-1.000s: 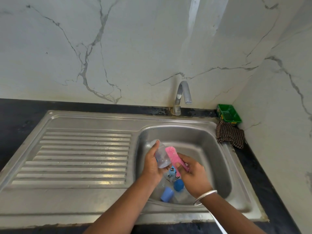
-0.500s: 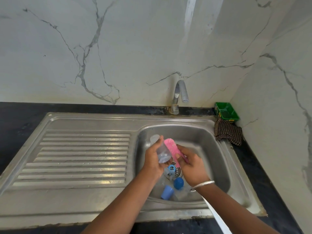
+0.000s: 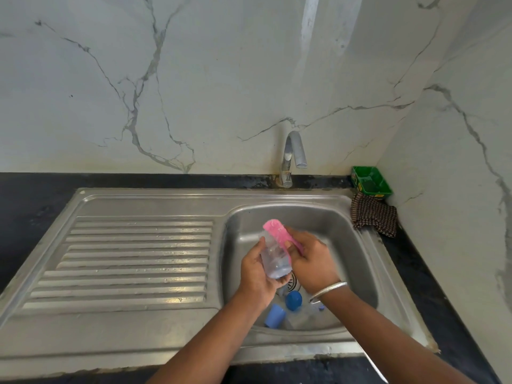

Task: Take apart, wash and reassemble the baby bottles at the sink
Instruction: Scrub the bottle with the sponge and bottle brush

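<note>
Over the steel sink basin (image 3: 340,225), my left hand (image 3: 256,275) grips a clear baby bottle body (image 3: 274,259), tilted with its open end up and to the left. My right hand (image 3: 310,259) pinches a pink sponge brush (image 3: 278,232) whose head lies against the bottle's upper side. On the basin floor below lie a light blue cap (image 3: 274,315), a darker blue ring (image 3: 293,300) and clear bottle parts (image 3: 300,318), partly hidden by my arms.
A curved tap (image 3: 293,156) stands behind the basin; no water stream shows. The ribbed drainboard (image 3: 133,261) spreads to the left. A green tub (image 3: 371,184) and a checked cloth (image 3: 374,214) sit in the right corner by the marble wall.
Both hands rose a little in the basin. The bottle tipped more upright and the pink brush slid up along its side toward the open end.
</note>
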Motion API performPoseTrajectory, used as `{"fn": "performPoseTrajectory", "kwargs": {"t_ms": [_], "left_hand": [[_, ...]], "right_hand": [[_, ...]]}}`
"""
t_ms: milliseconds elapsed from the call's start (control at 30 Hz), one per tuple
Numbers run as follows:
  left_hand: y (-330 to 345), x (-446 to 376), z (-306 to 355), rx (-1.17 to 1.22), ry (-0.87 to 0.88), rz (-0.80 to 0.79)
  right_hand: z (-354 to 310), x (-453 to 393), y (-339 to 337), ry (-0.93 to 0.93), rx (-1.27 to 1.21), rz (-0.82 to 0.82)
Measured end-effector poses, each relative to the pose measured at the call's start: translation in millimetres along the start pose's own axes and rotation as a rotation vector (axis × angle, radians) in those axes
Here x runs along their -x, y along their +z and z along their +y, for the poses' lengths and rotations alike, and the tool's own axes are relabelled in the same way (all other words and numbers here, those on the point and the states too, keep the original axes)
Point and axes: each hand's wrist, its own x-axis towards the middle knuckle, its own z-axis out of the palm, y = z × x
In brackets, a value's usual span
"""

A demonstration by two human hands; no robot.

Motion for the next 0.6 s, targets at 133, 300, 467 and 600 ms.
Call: {"fn": "performPoseTrajectory", "kwargs": {"t_ms": [133,300,467,600], "left_hand": [[3.9,-3.1,6.5,0.026,0.102,-0.005],[-1.1,-10.2,17.1,0.114,0.094,0.027],[-6.4,-6.9,14.8,0.123,0.052,-0.031],[-6.0,-3.8,10.3,0.166,0.018,-0.067]], "right_hand": [[-5.4,8.3,-0.4,0.097,-0.121,-0.031],[-8.2,28.8,-3.7,0.109,-0.193,-0.083],[10.1,29.2,0.2,0.221,-0.205,-0.051],[7.2,13.1,-1.7,0.221,-0.211,-0.069]]}}
